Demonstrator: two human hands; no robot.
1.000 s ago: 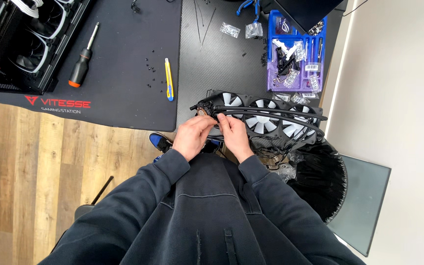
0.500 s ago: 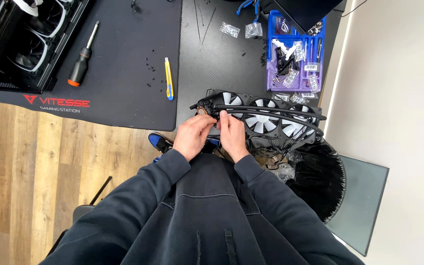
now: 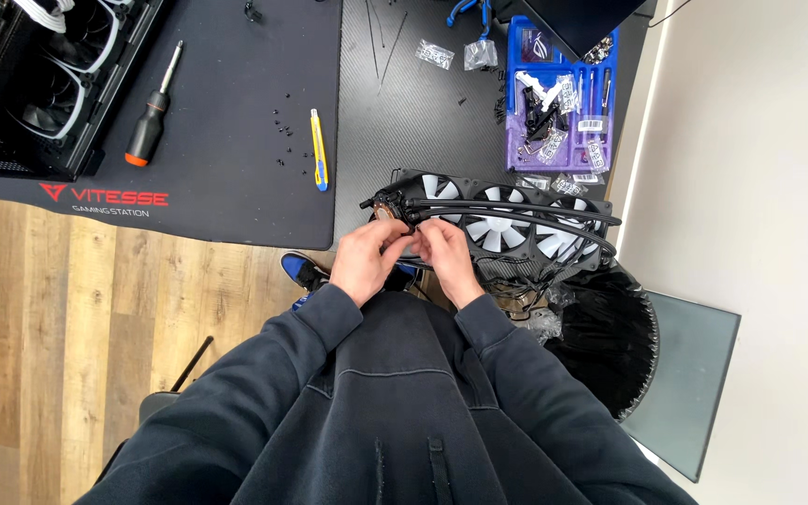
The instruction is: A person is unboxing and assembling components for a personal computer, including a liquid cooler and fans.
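The left hand [image 3: 367, 257] and right hand [image 3: 446, 257] are both grasping the round copper-faced pump block [image 3: 388, 208] of a black three-fan liquid cooler radiator [image 3: 507, 229], which is lying at the near edge of the black desk [image 3: 423, 122]. Farther off, a yellow-and-blue utility knife [image 3: 318, 150] and an orange-and-black screwdriver [image 3: 151, 122] are lying on the dark mat [image 3: 226, 93].

Both hands [image 3: 409, 257] — on cooler pump [image 3: 391, 208]
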